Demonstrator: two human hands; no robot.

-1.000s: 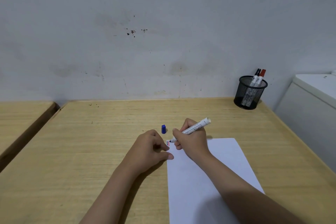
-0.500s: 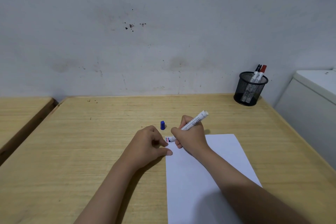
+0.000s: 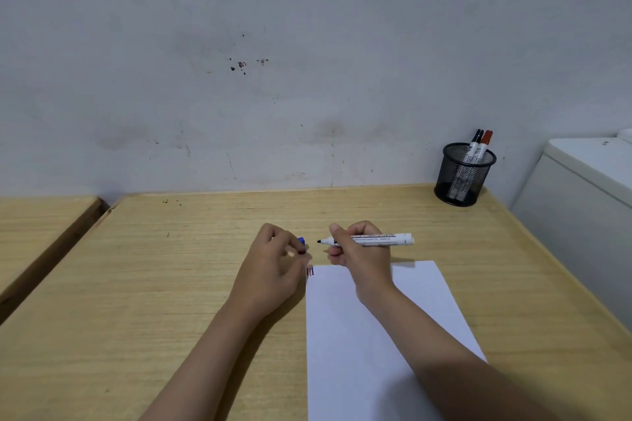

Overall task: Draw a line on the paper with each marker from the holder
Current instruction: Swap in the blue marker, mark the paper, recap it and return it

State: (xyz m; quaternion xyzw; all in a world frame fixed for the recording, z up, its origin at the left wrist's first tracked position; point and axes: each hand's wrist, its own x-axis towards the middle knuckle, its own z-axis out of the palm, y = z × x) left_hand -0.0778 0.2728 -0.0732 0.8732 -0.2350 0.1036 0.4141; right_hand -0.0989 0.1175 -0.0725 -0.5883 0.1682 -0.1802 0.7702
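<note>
My right hand (image 3: pixel 359 258) grips an uncapped white marker (image 3: pixel 383 239), held level above the table with its dark tip pointing left. My left hand (image 3: pixel 273 267) is just left of that tip, its fingertips pinched on the small blue cap (image 3: pixel 301 241), which is mostly hidden by the fingers. The white paper (image 3: pixel 359 352) lies on the wooden table (image 3: pixel 171 284) under my right forearm. Short coloured lines (image 3: pixel 310 271) mark its top left corner. The black mesh holder (image 3: pixel 458 181) stands at the far right corner with a black marker (image 3: pixel 476 140) and a red marker (image 3: pixel 485 141) in it.
A second wooden table (image 3: pixel 34 232) sits to the left across a narrow gap. A white cabinet (image 3: pixel 581 202) stands close to the table's right edge. The grey wall (image 3: pixel 307 79) runs along the back edge.
My right hand lifted the marker off the paper's corner and turned it level, tip to the left. My left hand left the paper's edge and moved up onto the blue cap.
</note>
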